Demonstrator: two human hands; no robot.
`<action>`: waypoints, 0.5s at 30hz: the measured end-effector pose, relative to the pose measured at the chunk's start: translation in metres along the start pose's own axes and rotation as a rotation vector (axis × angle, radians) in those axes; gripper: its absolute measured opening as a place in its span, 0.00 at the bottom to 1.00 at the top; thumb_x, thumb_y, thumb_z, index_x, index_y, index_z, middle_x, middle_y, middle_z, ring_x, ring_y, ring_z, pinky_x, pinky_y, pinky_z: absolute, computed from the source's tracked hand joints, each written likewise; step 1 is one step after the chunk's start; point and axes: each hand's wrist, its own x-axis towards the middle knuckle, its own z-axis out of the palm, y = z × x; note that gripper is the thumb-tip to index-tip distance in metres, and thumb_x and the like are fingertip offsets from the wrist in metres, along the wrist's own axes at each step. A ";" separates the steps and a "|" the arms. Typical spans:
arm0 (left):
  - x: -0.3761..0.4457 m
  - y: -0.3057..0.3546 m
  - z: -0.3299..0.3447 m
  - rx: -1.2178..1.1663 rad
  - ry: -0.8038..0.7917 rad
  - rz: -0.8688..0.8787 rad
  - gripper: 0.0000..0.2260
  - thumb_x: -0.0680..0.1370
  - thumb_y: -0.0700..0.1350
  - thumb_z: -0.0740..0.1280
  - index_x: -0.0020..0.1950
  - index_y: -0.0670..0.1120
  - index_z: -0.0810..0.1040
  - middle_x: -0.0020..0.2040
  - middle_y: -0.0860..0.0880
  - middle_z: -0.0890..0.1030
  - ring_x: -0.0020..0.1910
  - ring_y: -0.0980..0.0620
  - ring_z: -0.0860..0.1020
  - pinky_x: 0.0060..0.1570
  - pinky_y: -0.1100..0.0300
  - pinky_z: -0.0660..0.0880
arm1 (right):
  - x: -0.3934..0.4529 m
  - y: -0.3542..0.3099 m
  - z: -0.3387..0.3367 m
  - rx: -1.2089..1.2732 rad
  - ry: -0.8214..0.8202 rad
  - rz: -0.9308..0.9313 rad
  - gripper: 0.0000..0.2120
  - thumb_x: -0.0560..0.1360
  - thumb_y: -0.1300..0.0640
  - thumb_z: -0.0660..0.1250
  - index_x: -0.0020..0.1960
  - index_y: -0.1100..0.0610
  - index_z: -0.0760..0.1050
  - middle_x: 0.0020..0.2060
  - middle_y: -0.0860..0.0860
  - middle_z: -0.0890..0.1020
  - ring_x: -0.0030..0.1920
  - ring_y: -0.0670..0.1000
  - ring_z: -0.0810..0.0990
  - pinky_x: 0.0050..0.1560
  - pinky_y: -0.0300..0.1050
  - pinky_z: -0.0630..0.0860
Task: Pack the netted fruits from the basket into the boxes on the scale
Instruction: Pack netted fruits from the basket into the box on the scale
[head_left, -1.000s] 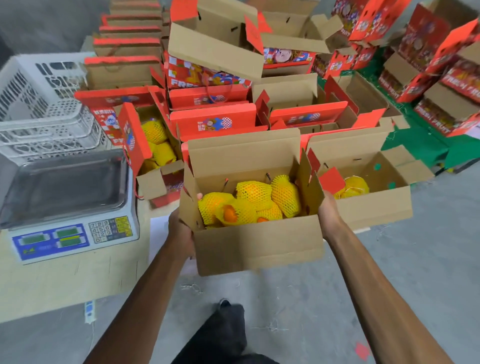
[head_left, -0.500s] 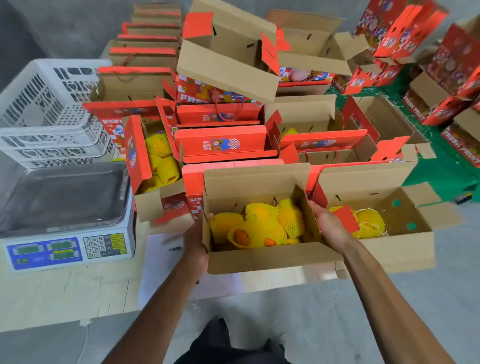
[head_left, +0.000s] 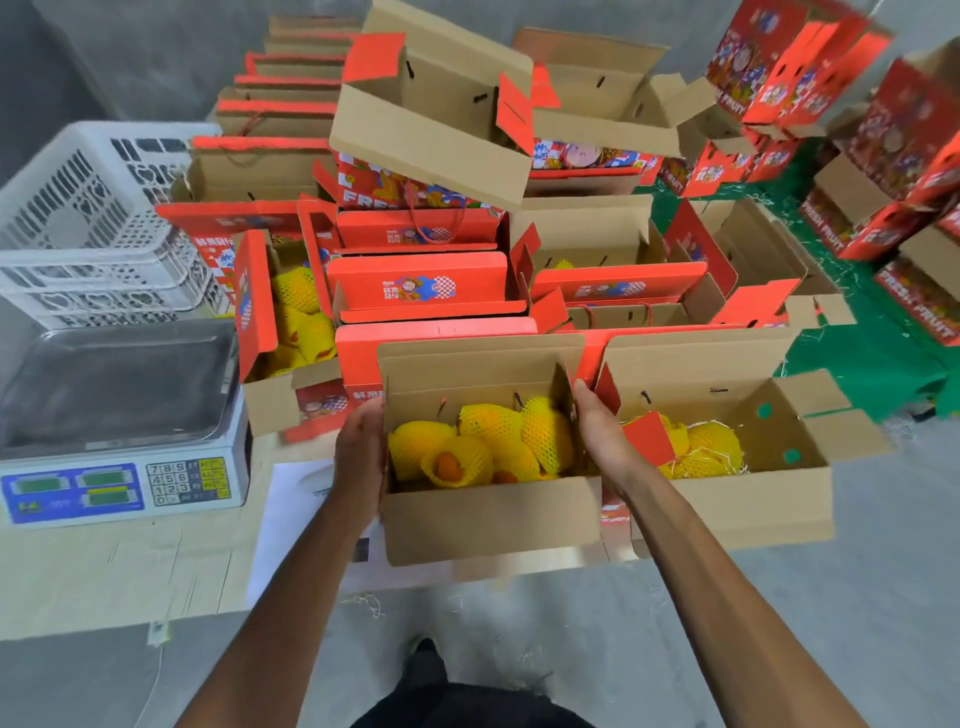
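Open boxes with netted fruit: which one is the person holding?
The middle box, gripped by the left hand and right hand. The boxes either side go untouched.

There is a single view, from a wide-angle camera worn on the person's head. It looks forward and steeply down from standing height, so both forearms reach in from the near edge and the person's dark clothing shows at the bottom. The open box (head_left: 493, 514) held between the hands sits close, at the centre. The scale (head_left: 122, 415) lies near left, stacked boxes (head_left: 431, 156) fill the far middle, and straight lines bow toward the frame edges.
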 end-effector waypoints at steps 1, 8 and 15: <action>-0.003 0.001 0.001 0.085 0.003 0.073 0.17 0.84 0.53 0.59 0.62 0.44 0.80 0.59 0.41 0.82 0.62 0.38 0.79 0.61 0.41 0.77 | -0.002 -0.002 0.002 0.002 0.007 -0.024 0.14 0.85 0.46 0.58 0.50 0.47 0.80 0.43 0.39 0.84 0.41 0.35 0.83 0.41 0.30 0.77; -0.026 0.017 0.026 0.483 -0.033 0.699 0.18 0.82 0.49 0.61 0.70 0.44 0.77 0.73 0.47 0.75 0.72 0.50 0.71 0.72 0.54 0.66 | -0.027 -0.015 -0.013 -0.190 -0.024 -0.205 0.25 0.82 0.43 0.54 0.65 0.57 0.79 0.63 0.53 0.81 0.66 0.53 0.77 0.72 0.49 0.69; -0.042 0.021 0.060 0.752 -0.103 1.014 0.11 0.78 0.39 0.65 0.57 0.43 0.84 0.60 0.49 0.84 0.59 0.44 0.81 0.63 0.45 0.73 | -0.038 -0.036 -0.040 -0.180 0.026 -0.365 0.18 0.84 0.56 0.65 0.72 0.60 0.75 0.64 0.52 0.80 0.65 0.44 0.74 0.60 0.25 0.67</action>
